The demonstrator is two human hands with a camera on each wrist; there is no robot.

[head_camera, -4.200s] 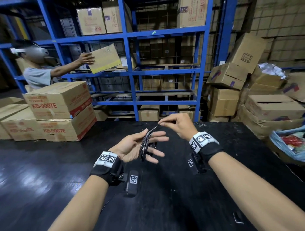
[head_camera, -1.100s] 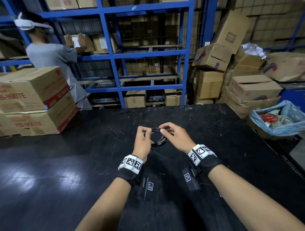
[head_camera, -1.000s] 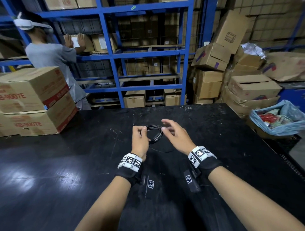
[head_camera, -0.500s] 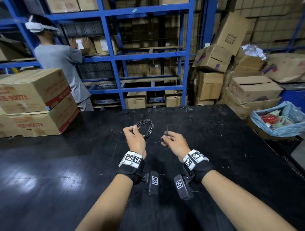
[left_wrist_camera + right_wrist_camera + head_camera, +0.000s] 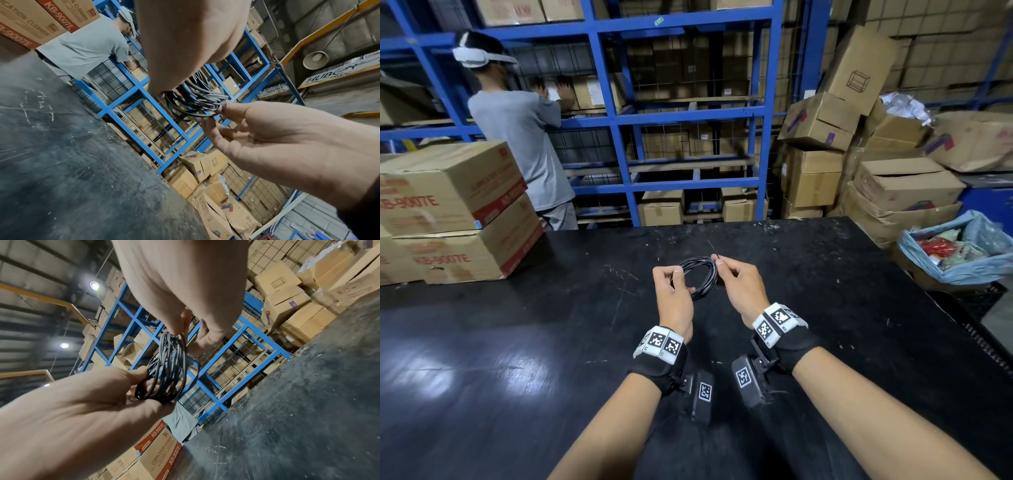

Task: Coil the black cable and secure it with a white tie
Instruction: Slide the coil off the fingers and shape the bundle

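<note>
The black cable (image 5: 698, 277) is wound into a small coil of several loops, held just above the black table (image 5: 517, 342). My left hand (image 5: 677, 274) pinches the coil's left side between thumb and fingers. At the coil's upper right edge my right hand (image 5: 719, 262) pinches it, and a thin dark end (image 5: 710, 245) sticks up past the fingertips. In the left wrist view the coil (image 5: 197, 100) spans from my left fingers to my right hand (image 5: 223, 108). The right wrist view shows the coil (image 5: 164, 369) hanging from my right hand (image 5: 179, 332) into my left hand (image 5: 141, 379). I see no white tie.
Stacked cardboard boxes (image 5: 448, 212) stand on the table's far left. Another person (image 5: 524, 137) works at the blue rack (image 5: 688, 116) behind the table. A bin lined with a blue bag (image 5: 962, 246) sits off the table's right edge, with box piles (image 5: 876, 185) behind it.
My right hand has brought the loose cable end up and left onto the coil, so the slack strand between my hands is gone. Both hands are closer together.
</note>
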